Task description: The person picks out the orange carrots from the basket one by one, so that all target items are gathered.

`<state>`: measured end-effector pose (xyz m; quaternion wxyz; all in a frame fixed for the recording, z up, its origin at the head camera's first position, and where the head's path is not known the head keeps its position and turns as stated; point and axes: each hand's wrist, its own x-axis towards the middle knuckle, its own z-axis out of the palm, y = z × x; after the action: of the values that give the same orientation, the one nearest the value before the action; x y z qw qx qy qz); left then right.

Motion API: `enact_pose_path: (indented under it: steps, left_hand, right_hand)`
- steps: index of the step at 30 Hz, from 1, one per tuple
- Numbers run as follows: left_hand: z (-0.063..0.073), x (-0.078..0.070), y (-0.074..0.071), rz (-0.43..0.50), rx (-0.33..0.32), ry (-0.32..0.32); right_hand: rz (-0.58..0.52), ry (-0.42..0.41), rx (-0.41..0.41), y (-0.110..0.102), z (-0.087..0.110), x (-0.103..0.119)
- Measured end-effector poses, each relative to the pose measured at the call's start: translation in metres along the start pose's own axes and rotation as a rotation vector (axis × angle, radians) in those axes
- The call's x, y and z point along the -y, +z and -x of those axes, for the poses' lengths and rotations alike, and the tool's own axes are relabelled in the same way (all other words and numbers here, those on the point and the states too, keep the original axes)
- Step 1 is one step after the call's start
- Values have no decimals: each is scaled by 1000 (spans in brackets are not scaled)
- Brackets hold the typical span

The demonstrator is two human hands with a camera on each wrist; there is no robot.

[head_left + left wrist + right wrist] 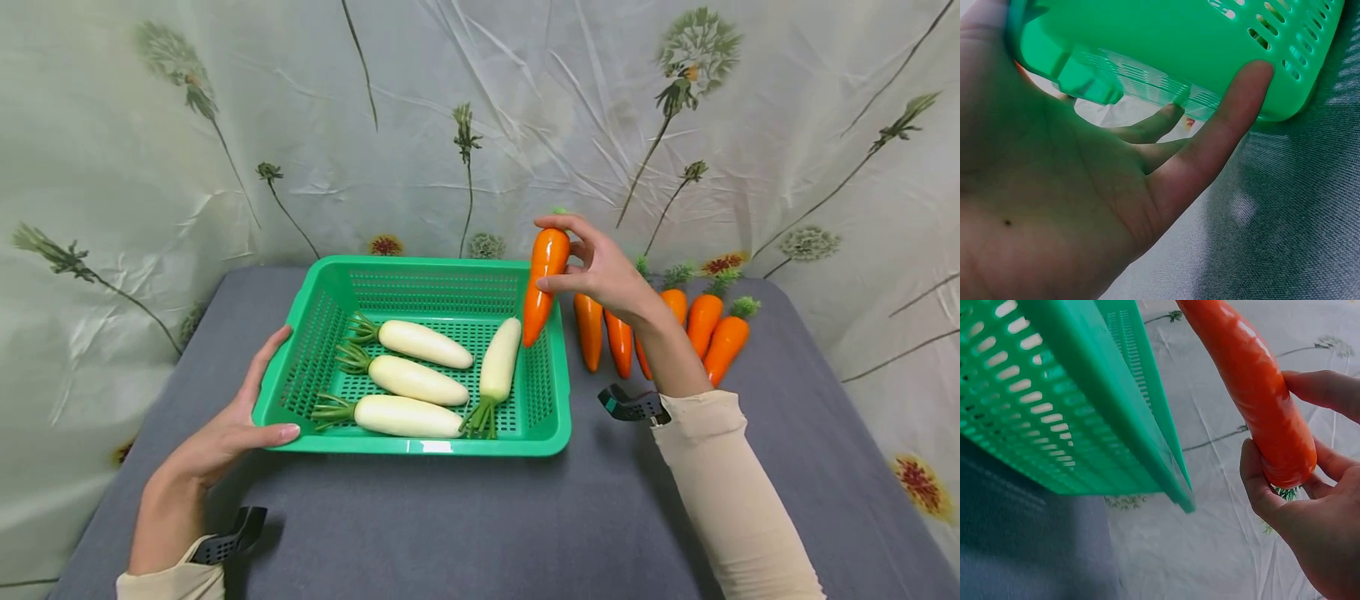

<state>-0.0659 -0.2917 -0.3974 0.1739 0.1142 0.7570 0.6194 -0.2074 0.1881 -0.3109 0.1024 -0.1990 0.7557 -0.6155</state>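
Observation:
A green plastic basket (420, 447) lies on the grey cloth with several white radishes (420, 377) inside. At its left end my left hand (228, 429) holds the basket, thumb on the front rim at the corner and fingers along the outer side. In the left wrist view those fingers (1222, 137) touch the slotted wall. My right hand (600, 271) grips an orange carrot (545, 279) near its leafy end, over the basket's right side. The carrot's tip points down, close to the upright radish (501, 362). The right wrist view shows thumb and fingers around the carrot (1272, 419).
More carrots (726, 342) lie side by side right of the basket, partly hidden behind my right forearm. A grey cloth (450, 525) covers the table. Behind it hangs a pale curtain (420, 167) with dandelion prints.

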Motion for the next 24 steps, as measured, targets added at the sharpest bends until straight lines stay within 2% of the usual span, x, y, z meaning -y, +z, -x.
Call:
enact_pose_path:
  steps: [9, 17, 24]
  left_hand:
    - [2, 0, -1, -2, -6, -5]
    - [1, 0, 0, -33, -15, -24]
    - [0, 0, 0, -26, -14, -19]
  right_hand:
    - [62, 40, -41, -17, 16, -4]
    - [72, 78, -89, -35, 33, -10]
    - [137, 64, -131, -57, 46, -14]
